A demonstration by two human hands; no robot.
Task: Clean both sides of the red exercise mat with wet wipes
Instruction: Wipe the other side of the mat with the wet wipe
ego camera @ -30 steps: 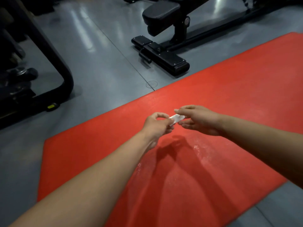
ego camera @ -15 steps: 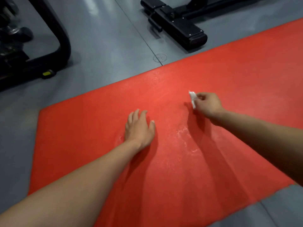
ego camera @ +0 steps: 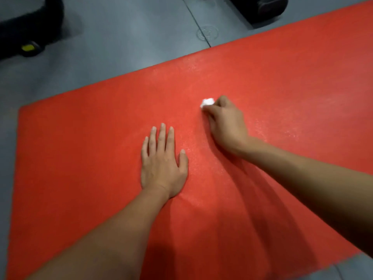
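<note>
Grey floor [ego camera: 121, 47] (seamed), black machine base [ego camera: 30, 37], black foot [ego camera: 266, 7]

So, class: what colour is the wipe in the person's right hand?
White; the wet wipe is bunched in the right hand, clearest in the head view.

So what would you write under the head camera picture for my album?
Left hand lies flat on the red mat while the right hand holds a white wipe against it.

Two bare forearms, sleeveless to the frame edge, hands [ego camera: 163, 166] ungloved.
</note>
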